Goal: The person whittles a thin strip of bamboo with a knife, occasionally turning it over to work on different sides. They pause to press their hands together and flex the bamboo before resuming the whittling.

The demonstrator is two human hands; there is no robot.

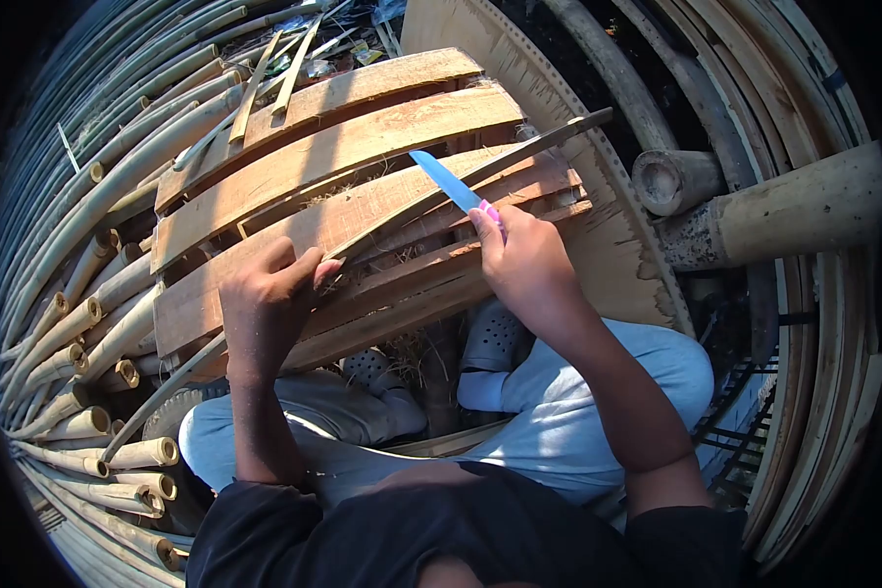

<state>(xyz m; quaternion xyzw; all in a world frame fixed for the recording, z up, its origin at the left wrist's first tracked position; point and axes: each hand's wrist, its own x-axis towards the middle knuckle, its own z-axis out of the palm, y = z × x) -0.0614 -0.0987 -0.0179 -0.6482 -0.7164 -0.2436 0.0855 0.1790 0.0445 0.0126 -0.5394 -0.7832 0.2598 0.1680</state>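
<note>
A long, thin bamboo strip [402, 214] runs slantwise across a slatted wooden pallet [363, 127]. My left hand [269, 294] is closed round the strip toward its lower left part, and its tail [157, 402] goes on past my wrist. In my right hand [527, 263] is a knife with a blue blade [443, 179] and a pink-and-white handle [490, 213], gripped with the fingers wrapped round it. The blade points up and left and overlaps the strip in this view. The strip's upper end [598, 119] reaches beyond the pallet's right side.
Many bamboo poles [118, 294] lie stacked on the left, cut ends toward me. Two loose slats [294, 64] rest at the pallet's far edge. A thick bamboo pole [804, 211] juts in from the right, near long stacked strips [823, 392]. My crocs [490, 333] are below the pallet.
</note>
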